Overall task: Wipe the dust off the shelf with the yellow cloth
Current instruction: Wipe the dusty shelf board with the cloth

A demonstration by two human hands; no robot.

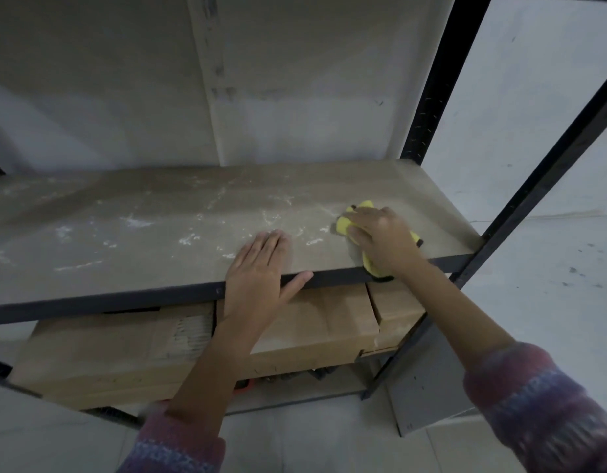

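Your right fingers (358, 233) are bent down over the bunched yellow cloth (344, 226) and grip it, pressing it to the shelf (124, 247). Cloth sticks out ahead of the fingertips, and again behind the heel of your right hand (380, 240), where its dark-trimmed end hangs over the front rail (124, 298).

Your left fingers (271, 244) are straight and close together, flat on the board and holding nothing. The thumb (297, 281) is splayed out along the front rail, pointing toward the cloth. Your left hand (257, 271) is just beside the right one, not touching it.

White dust streaks (189, 238) lie just past the left fingertips and spread well out to their left. A few specks sit between the two hands.

Under both palms, one level down, are cardboard boxes (107, 353). Past the right hand's outer side is a black upright post (442, 80). Beyond all fingertips is a pale scuffed wall (295, 97). Knit sleeves (541, 397) cover both forearms near the camera.
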